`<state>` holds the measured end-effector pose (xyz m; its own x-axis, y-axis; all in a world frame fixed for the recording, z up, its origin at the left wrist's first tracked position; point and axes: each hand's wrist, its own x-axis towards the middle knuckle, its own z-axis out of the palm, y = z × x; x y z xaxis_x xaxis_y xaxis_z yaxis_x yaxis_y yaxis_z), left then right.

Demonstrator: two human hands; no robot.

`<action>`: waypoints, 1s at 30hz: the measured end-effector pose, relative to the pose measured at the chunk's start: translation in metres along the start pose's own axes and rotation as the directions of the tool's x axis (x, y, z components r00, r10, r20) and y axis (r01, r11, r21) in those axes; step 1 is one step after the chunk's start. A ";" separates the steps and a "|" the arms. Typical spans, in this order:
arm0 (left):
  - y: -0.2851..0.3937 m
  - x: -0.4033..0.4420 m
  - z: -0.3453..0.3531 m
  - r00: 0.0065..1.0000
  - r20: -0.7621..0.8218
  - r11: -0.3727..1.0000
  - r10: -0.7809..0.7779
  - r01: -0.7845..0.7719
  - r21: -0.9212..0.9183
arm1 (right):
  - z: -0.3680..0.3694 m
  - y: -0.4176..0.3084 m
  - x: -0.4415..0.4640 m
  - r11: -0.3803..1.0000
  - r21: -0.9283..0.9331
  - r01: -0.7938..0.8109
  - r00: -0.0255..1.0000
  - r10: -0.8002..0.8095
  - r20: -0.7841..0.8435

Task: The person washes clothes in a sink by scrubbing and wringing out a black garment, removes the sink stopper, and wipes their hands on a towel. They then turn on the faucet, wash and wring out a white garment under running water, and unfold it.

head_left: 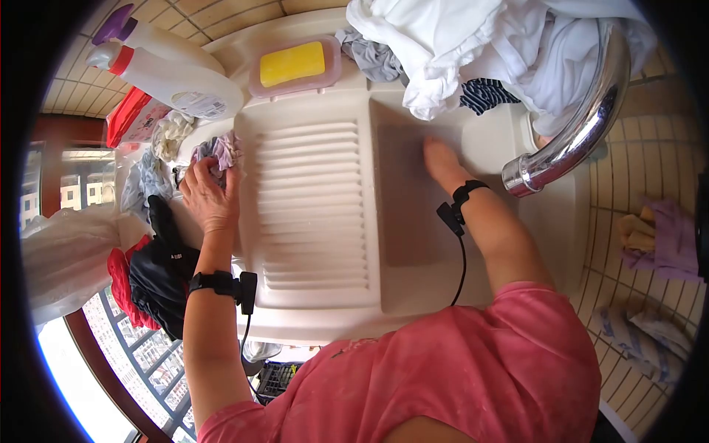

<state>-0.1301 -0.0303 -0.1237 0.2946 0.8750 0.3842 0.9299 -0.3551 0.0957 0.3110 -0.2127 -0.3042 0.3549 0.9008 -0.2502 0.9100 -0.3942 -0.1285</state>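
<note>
My left hand (207, 193) is at the left edge of the sink, fingers bent over a small crumpled lilac and grey cloth (227, 150) and gripping it. My right hand (441, 159) reaches down into the murky water of the basin (402, 214). Its fingers are under the surface, so I cannot see what they touch. Between the two hands lies the ribbed white washboard (310, 214), part of the sink. A chrome faucet (583, 122) arches over the right side of the basin.
A yellow soap bar (292, 64) sits in a pink dish behind the washboard. White laundry (473, 44) is heaped at the back, beside a grey cloth (371, 56). Detergent bottles (173, 77) lean at the left, near dark clothes (162, 277). Cloths hang on the right wall.
</note>
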 end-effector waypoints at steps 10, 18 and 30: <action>0.002 0.001 -0.004 1.000 -0.013 1.000 0.017 -0.017 0.004 | 0.024 -0.015 0.012 0.999 -0.046 -0.024 0.998 0.022 -0.062; 0.002 0.001 -0.003 1.000 -0.002 1.000 -0.016 0.016 -0.002 | -0.014 -0.032 -0.014 0.990 0.099 -0.103 0.990 0.092 0.107; 0.004 0.000 -0.004 0.998 0.028 0.998 -0.062 0.062 0.004 | -0.014 -0.033 -0.072 0.956 0.190 0.224 0.938 -0.159 -0.308</action>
<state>-0.1274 -0.0325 -0.1197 0.2426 0.9040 0.3520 0.9471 -0.2993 0.1159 0.2587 -0.2616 -0.2682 0.2546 0.9636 0.0816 0.9086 -0.2095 -0.3613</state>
